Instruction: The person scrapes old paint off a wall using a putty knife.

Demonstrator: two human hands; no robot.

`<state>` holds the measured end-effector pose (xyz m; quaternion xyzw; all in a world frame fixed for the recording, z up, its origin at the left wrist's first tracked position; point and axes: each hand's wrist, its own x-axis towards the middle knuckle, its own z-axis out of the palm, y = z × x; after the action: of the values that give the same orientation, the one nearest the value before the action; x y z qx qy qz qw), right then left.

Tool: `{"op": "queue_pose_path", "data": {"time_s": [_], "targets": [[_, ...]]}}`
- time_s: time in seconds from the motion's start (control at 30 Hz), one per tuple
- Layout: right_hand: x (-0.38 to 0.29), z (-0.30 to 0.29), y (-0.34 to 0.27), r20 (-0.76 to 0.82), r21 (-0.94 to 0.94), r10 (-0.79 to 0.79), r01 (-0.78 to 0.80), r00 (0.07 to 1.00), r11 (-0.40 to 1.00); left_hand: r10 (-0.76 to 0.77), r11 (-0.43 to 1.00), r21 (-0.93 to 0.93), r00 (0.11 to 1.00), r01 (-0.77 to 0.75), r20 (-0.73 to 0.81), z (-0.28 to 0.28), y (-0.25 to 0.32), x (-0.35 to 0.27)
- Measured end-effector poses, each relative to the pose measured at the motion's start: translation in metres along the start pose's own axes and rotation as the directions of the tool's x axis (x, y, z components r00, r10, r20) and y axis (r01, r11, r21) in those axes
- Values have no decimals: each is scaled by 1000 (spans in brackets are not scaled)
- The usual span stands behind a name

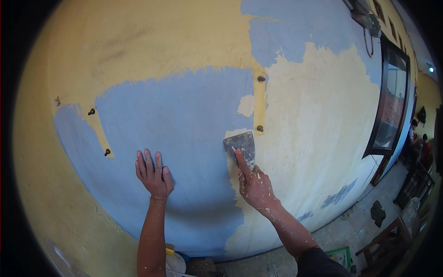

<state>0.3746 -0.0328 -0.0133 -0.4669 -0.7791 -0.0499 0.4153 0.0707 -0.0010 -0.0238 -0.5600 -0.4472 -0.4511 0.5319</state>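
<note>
My right hand [258, 188] grips a broad-bladed paint scraper [242, 145], its index finger pressed along the stained metal blade. The blade lies against the wall where blue paint [187, 128] meets a bare, cream-coloured patch [311, 114]. Its handle is hidden in my palm. Paint flakes speckle my right hand and forearm. My left hand [154, 178] rests flat on the blue paint, fingers apart and pointing up, with nothing in it. Just above the scraper, a dark bolt [260, 128] sticks out of a yellow strip, with another bolt [261, 79] higher up.
Two more bolts [91, 112] protrude at left. A dark-framed window [394, 100] lies right, below an electrical box [361, 12]. Wooden furniture [391, 232], a green-rimmed tray [341, 258] and a dark cloth [378, 213] are on the tiled floor. A white bucket [175, 262] stands below. People [425, 149] are far right.
</note>
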Motion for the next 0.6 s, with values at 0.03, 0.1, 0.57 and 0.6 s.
{"op": "queue_pose_path", "data": {"time_s": [0.03, 0.1, 0.57, 0.6], "targets": [[-4, 4, 4, 18, 18, 0, 0, 1000, 1000, -7, 1000, -1, 1000, 7, -1, 1, 1, 1], [3, 5, 9, -35, 39, -45, 46, 998, 998, -2, 1000, -1, 1000, 2, 1, 1, 1, -3], [36, -19, -1, -158, -66, -1, -9, 987, 998, -4, 1000, 6, 1000, 4, -7, 1, 1, -1], [28, -11, 4, -140, -89, -11, -1, 990, 996, -5, 1000, 6, 1000, 5, -14, 0, 0, 0]]}}
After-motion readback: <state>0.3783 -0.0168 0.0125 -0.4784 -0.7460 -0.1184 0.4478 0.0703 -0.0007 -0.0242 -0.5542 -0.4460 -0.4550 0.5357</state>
